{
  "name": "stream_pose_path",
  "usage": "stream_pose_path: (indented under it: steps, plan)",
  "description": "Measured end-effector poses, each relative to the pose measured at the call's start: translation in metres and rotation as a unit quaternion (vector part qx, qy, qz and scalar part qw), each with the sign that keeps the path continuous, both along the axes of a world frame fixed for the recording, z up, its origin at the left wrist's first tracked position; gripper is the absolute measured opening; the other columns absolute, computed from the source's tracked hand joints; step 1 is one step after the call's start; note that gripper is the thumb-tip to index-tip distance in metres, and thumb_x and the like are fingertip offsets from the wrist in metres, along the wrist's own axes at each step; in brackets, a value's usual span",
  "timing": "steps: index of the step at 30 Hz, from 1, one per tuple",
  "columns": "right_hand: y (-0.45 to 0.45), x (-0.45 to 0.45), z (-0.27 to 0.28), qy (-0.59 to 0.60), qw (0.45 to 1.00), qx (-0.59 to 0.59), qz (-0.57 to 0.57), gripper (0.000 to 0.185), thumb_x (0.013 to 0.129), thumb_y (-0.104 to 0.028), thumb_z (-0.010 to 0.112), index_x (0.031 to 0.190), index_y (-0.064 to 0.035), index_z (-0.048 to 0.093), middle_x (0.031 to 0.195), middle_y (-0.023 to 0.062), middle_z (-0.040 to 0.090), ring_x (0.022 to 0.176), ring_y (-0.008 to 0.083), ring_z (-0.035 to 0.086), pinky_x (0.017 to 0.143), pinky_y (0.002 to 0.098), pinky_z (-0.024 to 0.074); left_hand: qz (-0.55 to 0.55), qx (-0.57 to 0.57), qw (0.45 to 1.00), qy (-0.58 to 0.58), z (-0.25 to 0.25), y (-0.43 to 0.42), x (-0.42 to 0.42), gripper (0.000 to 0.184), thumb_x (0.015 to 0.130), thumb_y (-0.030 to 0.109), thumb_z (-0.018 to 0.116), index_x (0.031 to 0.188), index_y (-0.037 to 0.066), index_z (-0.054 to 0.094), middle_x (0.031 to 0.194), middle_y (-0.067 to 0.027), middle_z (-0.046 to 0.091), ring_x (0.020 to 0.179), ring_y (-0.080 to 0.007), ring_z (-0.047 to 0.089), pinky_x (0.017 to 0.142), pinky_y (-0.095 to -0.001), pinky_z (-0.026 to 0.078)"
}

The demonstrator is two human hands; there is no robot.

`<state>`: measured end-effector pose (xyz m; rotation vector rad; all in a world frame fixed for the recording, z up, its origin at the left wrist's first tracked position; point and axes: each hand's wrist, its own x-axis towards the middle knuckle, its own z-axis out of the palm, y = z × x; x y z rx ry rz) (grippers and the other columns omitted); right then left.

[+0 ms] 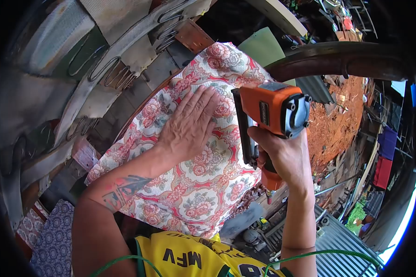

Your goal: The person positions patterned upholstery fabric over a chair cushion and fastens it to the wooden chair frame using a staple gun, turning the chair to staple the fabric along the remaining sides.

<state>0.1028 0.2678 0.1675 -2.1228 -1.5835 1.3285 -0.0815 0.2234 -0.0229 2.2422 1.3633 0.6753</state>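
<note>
A floral fabric in red, cream and grey lies spread over what looks like a seat or panel in front of me. My left hand rests flat on it, fingers stretched out toward the top. In my right hand is an orange and black pneumatic staple gun, gripped by its handle. Its long dark front stands upright at the fabric's right side; whether the nose touches the fabric I cannot tell. A dark curved wooden arm reaches in from the right, just beyond the staple gun.
On the left stands a wooden frame with wire springs and webbing. A green piece of foam or board sits behind the fabric. Reddish, littered ground extends to the right. Blue patterned fabric lies at lower left, corrugated metal at lower right.
</note>
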Motion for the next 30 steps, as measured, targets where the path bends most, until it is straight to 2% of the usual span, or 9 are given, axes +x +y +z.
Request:
stream_pose_path:
  steps: [2,7,10,12,13,15,18,28,30]
  plan:
    - [0.017,-0.015,-0.005,-0.004,0.999,-0.039,-0.023,0.020,0.090,-0.016,0.075,0.100,0.0006,0.072,0.064,0.0023,0.064,0.054,0.0104,0.061,0.052,0.0311,0.0488,0.005,-0.010,1.000,0.018,-0.001,0.002,0.001,0.071,0.103,0.023,0.057,0.162,-0.007,0.033,0.169,-0.0249,0.035,0.160,-0.0393,0.030,0.133,-0.0519,0.021]
    - [0.047,-0.034,-0.023,0.014,0.999,-0.040,-0.006,0.020,0.091,-0.016,0.073,0.097,0.0024,0.070,0.063,0.0035,0.064,0.054,0.0109,0.063,0.051,0.0313,0.0499,0.003,-0.037,0.999,0.013,0.002,0.008,0.000,0.070,0.105,0.026,0.052,0.163,-0.008,0.032,0.169,-0.0252,0.034,0.161,-0.0393,0.027,0.134,-0.0518,0.019]
    - [0.053,-0.031,-0.036,0.027,0.998,-0.050,-0.016,0.018,0.092,-0.014,0.072,0.099,0.0028,0.070,0.065,0.0044,0.064,0.053,0.0119,0.062,0.049,0.0315,0.0490,0.061,-0.039,0.997,-0.003,0.002,0.021,0.001,0.067,0.105,0.025,0.052,0.161,-0.007,0.035,0.167,-0.0251,0.037,0.160,-0.0403,0.028,0.132,-0.0525,0.022]
    - [0.050,-0.033,-0.037,0.038,0.997,-0.053,-0.043,0.018,0.092,-0.013,0.072,0.100,0.0023,0.070,0.065,0.0039,0.063,0.053,0.0121,0.062,0.049,0.0316,0.0486,0.103,-0.033,0.994,0.004,-0.003,0.025,0.000,0.061,0.104,0.028,0.052,0.157,-0.003,0.042,0.159,-0.0221,0.046,0.152,-0.0375,0.039,0.126,-0.0515,0.031]
    - [0.048,-0.033,-0.036,0.048,0.994,-0.056,-0.075,0.017,0.092,-0.013,0.072,0.101,0.0019,0.070,0.065,0.0034,0.062,0.052,0.0122,0.061,0.049,0.0318,0.0481,0.099,-0.034,0.995,0.004,-0.002,0.028,0.000,0.061,0.104,0.028,0.052,0.157,-0.003,0.042,0.159,-0.0221,0.046,0.152,-0.0375,0.039,0.126,-0.0515,0.031]
    - [0.046,-0.034,-0.038,0.051,0.995,-0.052,-0.074,0.017,0.093,-0.012,0.072,0.102,0.0012,0.070,0.064,0.0024,0.061,0.051,0.0123,0.060,0.048,0.0313,0.0472,0.107,-0.048,0.992,-0.047,-0.002,0.038,0.000,0.056,0.100,0.025,0.058,0.148,-0.001,0.050,0.145,-0.0205,0.053,0.138,-0.0372,0.049,0.115,-0.0527,0.039]
    - [0.046,-0.035,-0.038,0.058,0.992,-0.062,-0.089,0.017,0.093,-0.012,0.072,0.103,0.0012,0.070,0.064,0.0023,0.061,0.050,0.0122,0.059,0.048,0.0309,0.0466,0.138,-0.025,0.990,-0.004,-0.006,0.051,0.010,0.054,0.096,0.026,0.062,0.142,0.000,0.054,0.138,-0.0185,0.055,0.129,-0.0368,0.052,0.108,-0.0526,0.043]
    - [0.046,-0.038,-0.040,0.056,0.994,-0.058,-0.076,0.015,0.094,-0.012,0.072,0.105,-0.0011,0.069,0.063,0.0012,0.060,0.049,0.0120,0.058,0.045,0.0307,0.0467,0.160,-0.007,0.986,-0.042,-0.011,0.051,0.006,0.054,0.095,0.020,0.065,0.144,0.001,0.054,0.142,-0.0207,0.052,0.129,-0.0402,0.051,0.111,-0.0534,0.041]
    - [0.047,-0.037,-0.040,0.051,0.994,-0.060,-0.080,0.016,0.094,-0.012,0.072,0.105,-0.0010,0.069,0.063,0.0012,0.060,0.049,0.0120,0.058,0.045,0.0307,0.0469,0.317,0.033,0.930,-0.183,-0.023,0.068,0.004,0.048,0.094,0.021,0.073,0.138,0.005,0.062,0.135,-0.0170,0.059,0.124,-0.0368,0.055,0.108,-0.0502,0.042]
